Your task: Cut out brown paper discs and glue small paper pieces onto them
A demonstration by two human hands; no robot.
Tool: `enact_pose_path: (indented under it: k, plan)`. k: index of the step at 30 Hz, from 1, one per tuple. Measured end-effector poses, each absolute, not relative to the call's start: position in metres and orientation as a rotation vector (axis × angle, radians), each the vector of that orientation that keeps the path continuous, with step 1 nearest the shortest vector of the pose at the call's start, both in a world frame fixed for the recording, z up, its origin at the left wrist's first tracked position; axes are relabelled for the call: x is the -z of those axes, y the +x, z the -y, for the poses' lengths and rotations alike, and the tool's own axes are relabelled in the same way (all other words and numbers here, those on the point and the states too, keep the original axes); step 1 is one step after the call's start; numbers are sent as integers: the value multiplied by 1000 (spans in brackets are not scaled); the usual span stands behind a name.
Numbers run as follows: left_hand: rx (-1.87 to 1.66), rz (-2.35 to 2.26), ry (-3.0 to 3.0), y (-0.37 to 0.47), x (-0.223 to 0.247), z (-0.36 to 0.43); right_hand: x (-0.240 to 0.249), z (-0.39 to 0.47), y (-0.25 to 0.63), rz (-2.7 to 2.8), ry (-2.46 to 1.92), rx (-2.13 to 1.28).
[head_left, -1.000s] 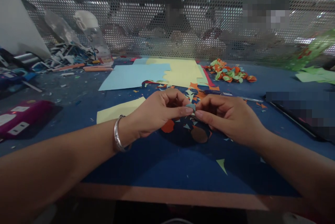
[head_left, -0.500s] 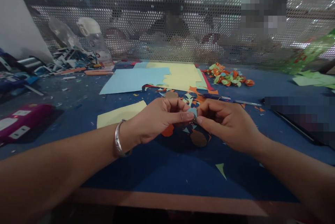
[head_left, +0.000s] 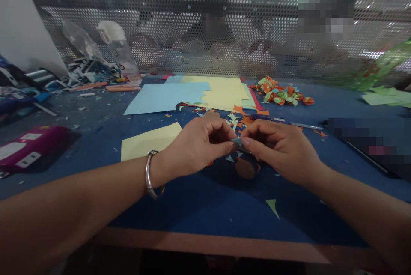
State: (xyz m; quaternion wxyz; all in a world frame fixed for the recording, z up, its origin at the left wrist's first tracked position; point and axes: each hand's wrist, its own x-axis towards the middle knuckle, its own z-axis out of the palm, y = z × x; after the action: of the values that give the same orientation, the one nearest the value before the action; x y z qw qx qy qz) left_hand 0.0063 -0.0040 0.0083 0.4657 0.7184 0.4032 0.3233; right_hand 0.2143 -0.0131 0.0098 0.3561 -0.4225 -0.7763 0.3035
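A small light-blue piece of paper (head_left: 236,141) is pinched between my two hands, above the blue table (head_left: 199,206). My left hand (head_left: 199,144), with a silver bangle on the wrist, grips its left edge between thumb and fingertips. At its right edge, thumb and curled fingers of my right hand (head_left: 279,144) hold it. Just below lies a brown round piece (head_left: 245,168). Behind the fingers are orange and green paper scraps (head_left: 236,114), and a yellow sheet (head_left: 147,140) lies partly behind my left forearm.
Blue (head_left: 167,95) and yellow paper sheets (head_left: 224,91) lie at the back, beside a pile of folded paper pieces (head_left: 285,93). A purple power strip (head_left: 35,146) and a bottle (head_left: 118,50) stand left. A dark flat device (head_left: 362,146) lies right, near a pen (head_left: 266,118).
The blue paper is tilted and shows less of its face. My left fingers have shifted, with more gap between thumb and index finger. The view has moved slightly.
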Motion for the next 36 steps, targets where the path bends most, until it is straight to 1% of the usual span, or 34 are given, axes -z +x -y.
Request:
enact_pose_path:
  k: [3, 6, 9, 13, 16, 20, 28, 33, 36]
  plan:
    - [-713, -1006, 1797, 5, -10, 2, -11, 13, 213, 2010, -1108, -774]
    - [-559, -1007, 1873, -2, -17, 0, -12, 12, 214, 2013, -1133, -781]
    - [-374, -1097, 2108, -14, -27, -3, -13, 10, 217, 2037, -1176, -819]
    - [-249, -1317, 2418, -26, -32, -6, -12, 5, 220, 2150, -1211, -929]
    - [-158, -1300, 2429, -28, -31, -7, -12, 5, 222, 2282, -1271, -954]
    - [-48, -1291, 2402, -27, -33, -7, -10, 7, 224, 2392, -1356, -896]
    - [-73, -1233, 2402, -28, -29, -9, -11, 7, 225, 2525, -1312, -710]
    - [-30, -1197, 2348, -26, -30, -7, -11, 8, 226, 2560, -1336, -640]
    - [-144, -1169, 2246, -24, -30, -10, -13, 9, 227, 2563, -1359, -642]
